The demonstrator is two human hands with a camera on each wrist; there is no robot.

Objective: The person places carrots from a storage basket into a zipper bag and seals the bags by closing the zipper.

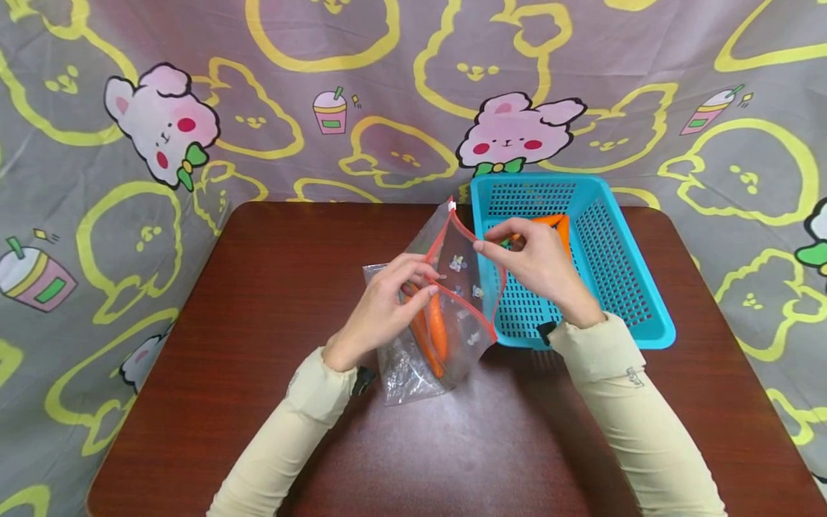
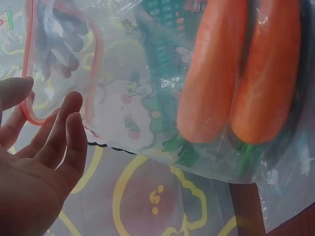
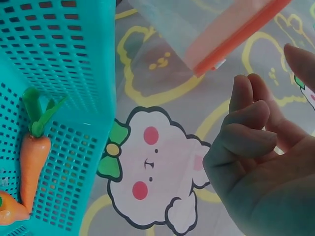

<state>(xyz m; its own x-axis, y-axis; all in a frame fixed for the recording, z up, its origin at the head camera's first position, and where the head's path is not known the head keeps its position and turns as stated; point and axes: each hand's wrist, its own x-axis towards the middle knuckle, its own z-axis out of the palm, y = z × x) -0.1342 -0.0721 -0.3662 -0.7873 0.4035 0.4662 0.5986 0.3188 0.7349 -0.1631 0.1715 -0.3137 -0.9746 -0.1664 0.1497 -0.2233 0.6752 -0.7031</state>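
My left hand (image 1: 394,294) pinches the red-edged mouth of a clear zip bag (image 1: 410,377) between thumb and fingers. The mouth gapes wide, with a white slider (image 1: 451,206) at its far corner. Inside lie two orange carrots (image 1: 438,330) with green tops, large in the left wrist view (image 2: 212,73). My right hand (image 1: 539,262) is at the mouth's right edge, fingers loosely bent. In the right wrist view a gap shows between its thumb and fingers, with nothing in it. Beyond the bag stands a turquoise basket (image 1: 539,177) holding more carrots (image 3: 34,164).
The bag's lower part lies on the brown wooden table (image 1: 258,309). The basket is at the table's back right, partly under my right hand. A grey patterned cloth (image 1: 381,43) hangs behind the table and along both sides.
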